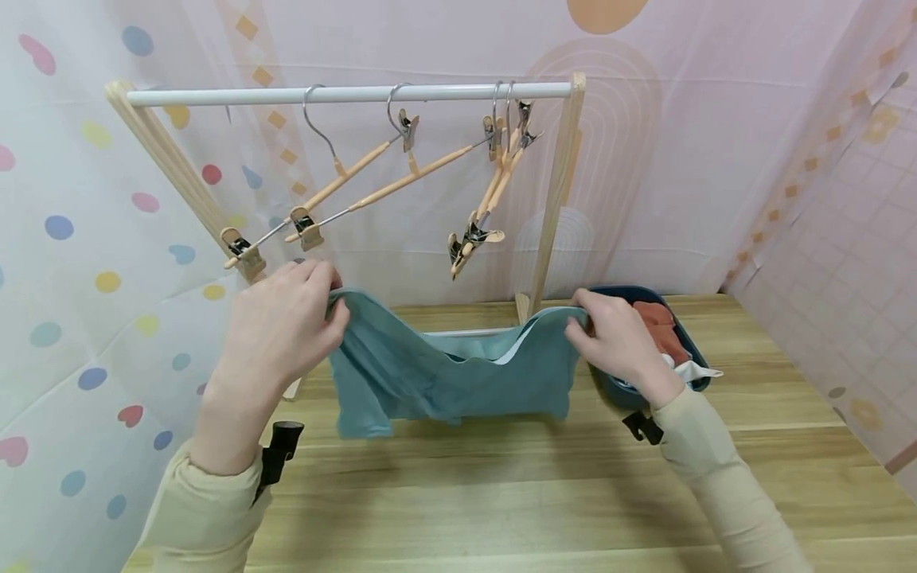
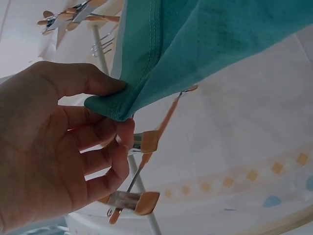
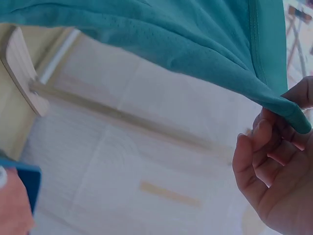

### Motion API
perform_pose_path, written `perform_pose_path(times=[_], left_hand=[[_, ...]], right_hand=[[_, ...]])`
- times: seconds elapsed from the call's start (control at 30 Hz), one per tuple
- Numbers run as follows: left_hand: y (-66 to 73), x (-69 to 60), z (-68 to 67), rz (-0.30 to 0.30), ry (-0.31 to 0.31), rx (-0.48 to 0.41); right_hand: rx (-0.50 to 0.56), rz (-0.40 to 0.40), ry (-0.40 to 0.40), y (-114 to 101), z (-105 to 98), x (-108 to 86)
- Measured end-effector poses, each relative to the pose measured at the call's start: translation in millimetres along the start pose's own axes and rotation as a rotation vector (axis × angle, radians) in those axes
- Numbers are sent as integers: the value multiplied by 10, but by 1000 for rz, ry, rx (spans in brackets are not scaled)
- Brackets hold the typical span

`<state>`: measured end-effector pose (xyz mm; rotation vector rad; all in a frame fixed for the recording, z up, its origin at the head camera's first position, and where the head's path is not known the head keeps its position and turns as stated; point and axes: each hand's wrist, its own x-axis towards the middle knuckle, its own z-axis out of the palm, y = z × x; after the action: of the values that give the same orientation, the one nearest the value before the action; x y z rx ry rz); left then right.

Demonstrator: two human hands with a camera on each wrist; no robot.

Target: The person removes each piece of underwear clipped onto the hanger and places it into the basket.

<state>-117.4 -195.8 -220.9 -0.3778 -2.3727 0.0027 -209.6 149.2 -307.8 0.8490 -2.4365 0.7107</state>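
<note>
A pair of teal shorts hangs stretched between my two hands above the table, its waist opening sagging in the middle. My left hand pinches the left end of the waistband between thumb and fingers. At the other end, my right hand pinches the opposite corner. The left wrist view shows a stitched band on the cloth, with the left hand's thumb pressing its folded corner. In the right wrist view, the other corner lies in the right hand's grip.
Behind the shorts stands a wooden rack with a white rail. Several clip hangers hang from it, two at the left, others bunched at the right. A dark blue basket with orange and white clothes sits at the right on the wooden table.
</note>
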Motion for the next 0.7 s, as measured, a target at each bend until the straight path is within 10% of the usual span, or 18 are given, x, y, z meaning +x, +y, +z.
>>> perform_pose_path(times=[0.7], left_hand=[[76, 88, 315, -32, -89, -99]], right_hand=[[-98, 14, 315, 86, -665, 24]])
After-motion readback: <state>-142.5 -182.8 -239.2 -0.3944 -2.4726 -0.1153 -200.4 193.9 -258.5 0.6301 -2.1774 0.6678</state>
